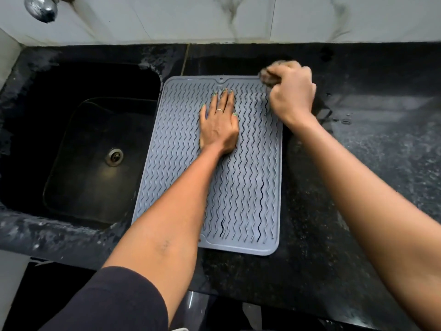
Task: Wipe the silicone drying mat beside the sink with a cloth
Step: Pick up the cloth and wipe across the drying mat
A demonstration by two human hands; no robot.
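A grey silicone drying mat (241,187) with wavy ridges lies on the black counter, just right of the sink (95,149). My left hand (219,123) presses flat on the mat's upper middle, fingers together and pointing away. My right hand (292,94) is closed around a dark cloth (268,76) at the mat's far right corner. Only a bunched bit of the cloth shows past my knuckles; the rest is hidden under the hand.
The black granite counter (358,187) stretches to the right, wet and shiny near the wall. A chrome tap (41,8) hangs over the sink's far left. Marble-look wall tiles (214,17) close off the back. The counter's front edge runs below the mat.
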